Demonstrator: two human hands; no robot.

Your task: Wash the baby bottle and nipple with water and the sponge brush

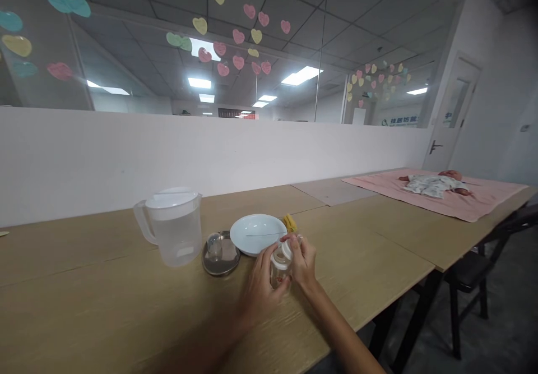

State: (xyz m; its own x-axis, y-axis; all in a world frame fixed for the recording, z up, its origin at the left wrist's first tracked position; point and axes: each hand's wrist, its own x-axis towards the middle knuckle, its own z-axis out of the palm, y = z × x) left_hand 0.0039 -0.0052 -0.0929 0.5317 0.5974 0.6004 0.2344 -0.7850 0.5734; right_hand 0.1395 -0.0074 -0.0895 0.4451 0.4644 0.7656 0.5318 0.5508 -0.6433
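Over the near side of the table, my left hand [261, 278] is wrapped round a small clear baby bottle [278, 276] with a white neck. My right hand [303, 259] is closed at the bottle's top, its fingers on a white bottle collar [286, 249]. That part sits against or just above the bottle's mouth; whether it is joined I cannot tell. Just beyond the hands is a white bowl [247, 231] with a thin rod-like line across it. Left of the bowl, a clear dome-shaped cap [214, 246] stands on a round metal dish [229, 264].
A lidded plastic pitcher [179, 234] of clear liquid stands at the left. Something yellow [290, 222] lies behind my right hand. At the far right, a baby doll [435, 185] lies on a pink cloth [474, 208]. A dark chair [466, 276] stands beside the table.
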